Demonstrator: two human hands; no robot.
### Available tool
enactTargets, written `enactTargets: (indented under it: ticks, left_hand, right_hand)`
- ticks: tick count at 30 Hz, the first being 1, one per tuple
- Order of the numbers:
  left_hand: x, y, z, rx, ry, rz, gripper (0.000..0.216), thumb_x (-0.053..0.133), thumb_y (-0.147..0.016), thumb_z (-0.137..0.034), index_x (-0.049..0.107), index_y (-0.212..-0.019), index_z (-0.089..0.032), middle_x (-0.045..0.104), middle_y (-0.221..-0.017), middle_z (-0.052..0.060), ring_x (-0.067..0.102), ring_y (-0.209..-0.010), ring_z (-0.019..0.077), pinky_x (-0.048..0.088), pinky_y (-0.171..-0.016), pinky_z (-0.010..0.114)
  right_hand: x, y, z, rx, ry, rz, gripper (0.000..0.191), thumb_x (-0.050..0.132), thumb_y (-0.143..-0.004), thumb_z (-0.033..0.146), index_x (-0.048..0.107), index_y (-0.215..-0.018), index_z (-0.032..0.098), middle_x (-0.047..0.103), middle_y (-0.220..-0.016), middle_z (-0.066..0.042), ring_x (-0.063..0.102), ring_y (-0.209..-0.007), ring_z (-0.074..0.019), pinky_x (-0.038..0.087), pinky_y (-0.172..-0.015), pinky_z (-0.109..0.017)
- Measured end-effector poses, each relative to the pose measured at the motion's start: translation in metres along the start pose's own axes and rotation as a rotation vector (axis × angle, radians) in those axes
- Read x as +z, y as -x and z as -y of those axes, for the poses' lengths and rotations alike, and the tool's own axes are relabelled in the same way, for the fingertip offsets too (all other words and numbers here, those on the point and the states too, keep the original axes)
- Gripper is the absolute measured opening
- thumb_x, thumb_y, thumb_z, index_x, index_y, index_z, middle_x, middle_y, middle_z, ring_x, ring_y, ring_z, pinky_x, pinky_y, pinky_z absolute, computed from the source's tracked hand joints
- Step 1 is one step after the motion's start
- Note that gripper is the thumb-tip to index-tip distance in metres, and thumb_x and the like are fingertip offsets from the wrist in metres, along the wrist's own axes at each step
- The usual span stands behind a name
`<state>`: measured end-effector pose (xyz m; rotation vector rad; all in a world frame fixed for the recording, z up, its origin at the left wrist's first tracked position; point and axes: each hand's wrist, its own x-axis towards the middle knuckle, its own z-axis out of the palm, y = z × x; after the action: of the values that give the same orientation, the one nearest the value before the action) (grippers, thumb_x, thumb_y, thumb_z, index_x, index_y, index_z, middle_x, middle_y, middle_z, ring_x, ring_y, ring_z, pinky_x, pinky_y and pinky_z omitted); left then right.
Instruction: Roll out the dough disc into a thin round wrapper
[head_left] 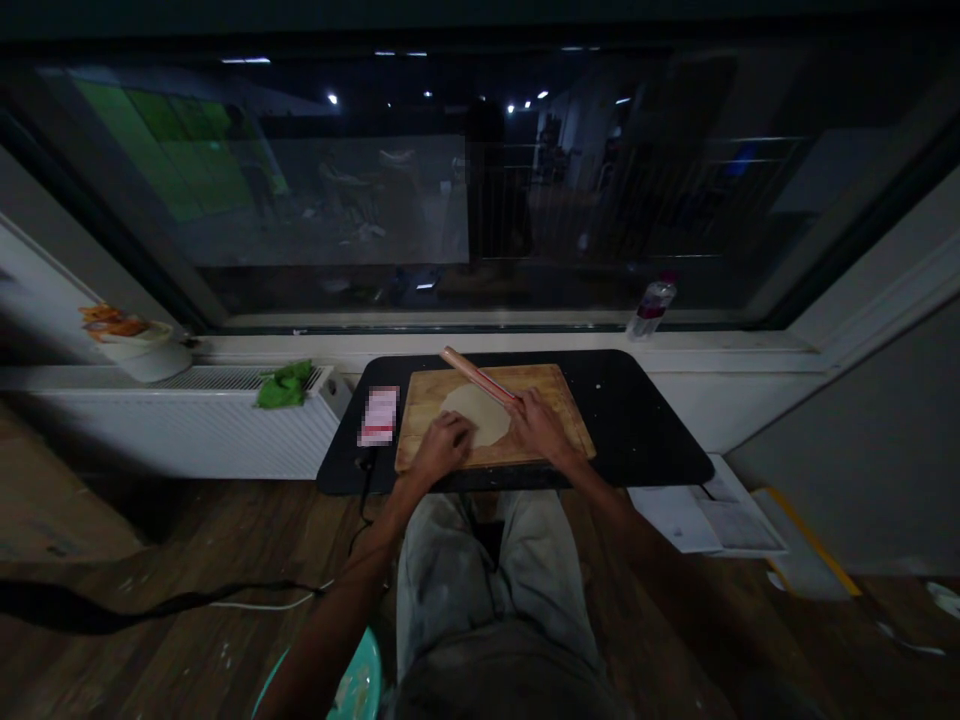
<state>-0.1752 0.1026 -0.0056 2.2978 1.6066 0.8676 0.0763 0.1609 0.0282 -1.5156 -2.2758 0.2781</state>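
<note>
A wooden board (570, 410) lies on a small black table (637, 430) in front of me. A pale flat round of dough (480, 410) rests on the board. My left hand (442, 447) presses on the dough's near left edge. My right hand (536, 425) sits at the dough's right side, at the near end of a thin wooden rolling pin (472, 372) that slants away to the upper left across the board. Whether the right hand grips the pin is hard to tell.
A blurred pink-and-white packet (379, 415) lies on the table left of the board. A plastic bottle (651, 308) stands on the window sill. A green cloth (285, 386) and a white bowl (150, 355) sit on the radiator. Papers (705, 520) lie on the floor at right.
</note>
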Motion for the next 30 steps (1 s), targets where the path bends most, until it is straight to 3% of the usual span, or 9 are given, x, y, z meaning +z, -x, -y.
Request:
enactTargets:
  ticks: [5,8,12,19,30]
  left_hand:
    - [-0.003,-0.011,0.006,-0.003,0.082,0.098,0.019,0.069,-0.105,-0.025,0.087,-0.103,-0.023,0.082,-0.116,0.011,0.073,-0.118,0.0286,0.056,-0.118,0.047]
    - [-0.002,-0.018,0.006,-0.044,0.092,0.101,0.011,0.077,-0.101,-0.031,0.086,-0.101,-0.024,0.082,-0.115,0.01,0.072,-0.12,0.0295,0.057,-0.116,0.047]
    - [0.001,-0.023,0.004,-0.061,0.103,0.088,0.012,0.087,-0.093,-0.03,0.081,-0.1,-0.023,0.078,-0.12,0.009,0.07,-0.118,0.0284,0.058,-0.109,0.044]
    - [-0.001,-0.027,0.007,-0.089,0.091,0.168,0.017,0.085,-0.092,-0.03,0.074,-0.103,-0.023,0.074,-0.119,0.008,0.068,-0.111,0.0274,0.057,-0.102,0.042]
    - [-0.006,-0.026,0.003,-0.032,0.01,0.237,0.018,0.077,-0.098,-0.037,0.069,-0.11,-0.026,0.071,-0.126,0.007,0.065,-0.118,0.0286,0.049,-0.118,0.048]
  right_hand:
    - [-0.001,0.0,0.009,-0.062,-0.038,0.128,0.06,0.085,-0.101,0.05,0.068,-0.152,0.023,0.069,-0.146,-0.012,0.072,-0.125,-0.0271,0.056,-0.101,-0.034]
    - [-0.002,0.0,0.012,-0.072,-0.08,0.187,0.071,0.093,-0.093,0.048,0.067,-0.155,0.024,0.067,-0.149,-0.012,0.07,-0.126,-0.0282,0.055,-0.102,-0.035]
    - [-0.003,0.0,0.014,-0.057,-0.128,0.234,0.081,0.094,-0.091,0.049,0.063,-0.162,0.027,0.063,-0.152,-0.011,0.068,-0.128,-0.0291,0.053,-0.104,-0.036]
    - [-0.004,0.001,0.013,-0.051,-0.132,0.245,0.081,0.093,-0.092,0.043,0.06,-0.164,0.029,0.062,-0.152,-0.011,0.067,-0.126,-0.0294,0.051,-0.102,-0.037]
    - [0.008,0.001,0.008,-0.049,-0.128,0.202,0.077,0.093,-0.093,0.049,0.062,-0.161,0.032,0.064,-0.148,-0.009,0.066,-0.124,-0.0286,0.051,-0.102,-0.037]
